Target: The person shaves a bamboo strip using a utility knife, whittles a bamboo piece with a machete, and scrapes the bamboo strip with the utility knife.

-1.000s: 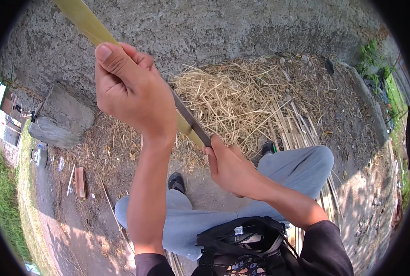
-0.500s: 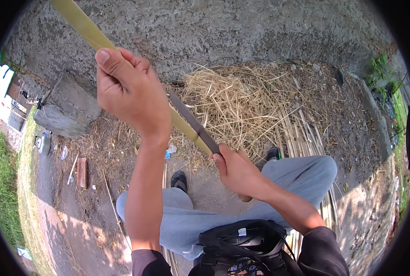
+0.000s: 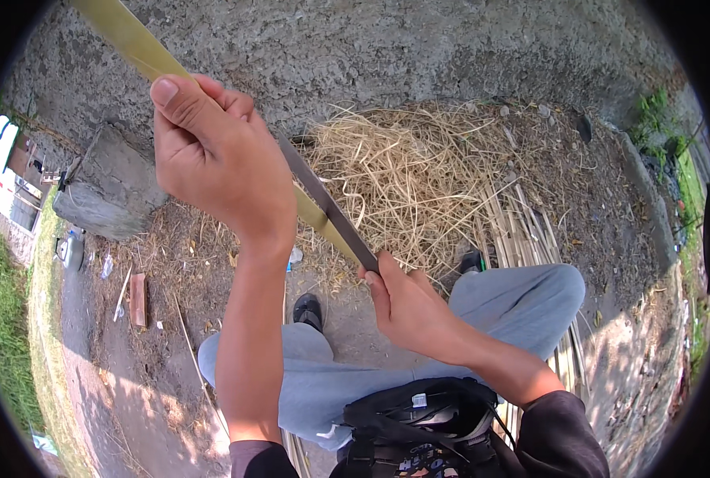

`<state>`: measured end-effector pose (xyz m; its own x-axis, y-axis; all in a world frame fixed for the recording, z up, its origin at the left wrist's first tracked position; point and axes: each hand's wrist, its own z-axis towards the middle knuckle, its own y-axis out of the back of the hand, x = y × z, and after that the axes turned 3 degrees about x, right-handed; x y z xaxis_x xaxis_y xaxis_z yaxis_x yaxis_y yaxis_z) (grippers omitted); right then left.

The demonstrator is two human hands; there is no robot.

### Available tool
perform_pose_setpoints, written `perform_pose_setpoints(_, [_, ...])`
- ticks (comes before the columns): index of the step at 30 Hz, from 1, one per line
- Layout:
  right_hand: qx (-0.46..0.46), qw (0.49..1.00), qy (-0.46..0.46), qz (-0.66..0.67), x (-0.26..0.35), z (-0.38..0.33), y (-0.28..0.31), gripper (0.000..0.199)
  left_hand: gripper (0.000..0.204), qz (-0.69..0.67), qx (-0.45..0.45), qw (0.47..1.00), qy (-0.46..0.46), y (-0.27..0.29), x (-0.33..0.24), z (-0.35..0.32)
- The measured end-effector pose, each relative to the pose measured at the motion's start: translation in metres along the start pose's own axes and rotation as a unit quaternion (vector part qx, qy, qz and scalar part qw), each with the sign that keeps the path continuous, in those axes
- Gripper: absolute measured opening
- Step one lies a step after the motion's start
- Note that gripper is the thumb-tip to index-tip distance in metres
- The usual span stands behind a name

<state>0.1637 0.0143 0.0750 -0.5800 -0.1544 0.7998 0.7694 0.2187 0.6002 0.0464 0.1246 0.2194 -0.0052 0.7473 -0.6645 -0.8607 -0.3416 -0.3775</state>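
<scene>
Fingers (image 3: pixel 234 103) of the left hand (image 3: pixel 223 167) clasp a flat yellow-green strip (image 3: pixel 132 38); below it, the right hand (image 3: pixel 412 312) grips a long dark-grey metal blade (image 3: pixel 328 203) (alongside the strip).

Flat yellow-green strip (image 3: pixel 132 40) slants down from upper left; dark, straight blade (image 3: pixel 329 204) beside its lower stretch, similarly tilted

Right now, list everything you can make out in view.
Strip: 1, yellowish, upper left to centre
Knife: 1, dark grey, centre
Shavings: 1 pile, straw, centre
Slats: several, tan, right
Wall: 1, grey, top
Block: 1, grey, left
Slab: 1, rust, left
Jug: 1, grey, far left
Grass: patches, green, both edges
Bag: 1, black, lap
Trousers: 1 pair, grey, bottom
Shoes: 2, dark, below shavings
Left hand: 1, bare, gripping strip
Right hand: 1, bare, gripping knife
</scene>
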Motion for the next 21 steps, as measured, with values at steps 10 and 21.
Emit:
perform_pose_setpoints(10, [0.007,0.997,0.021,0.072,-0.006,0.011,-0.005,0.018,0.047,0.006,-0.010,1.000,0.018,0.008,0.005,0.006])
perform_pose_setpoints(21, [0.065,0.997,-0.043,0.025,-0.059,0.027,-0.043,0.018,0.040,0.034,-0.006,0.999,0.036,0.025,0.009,0.013])
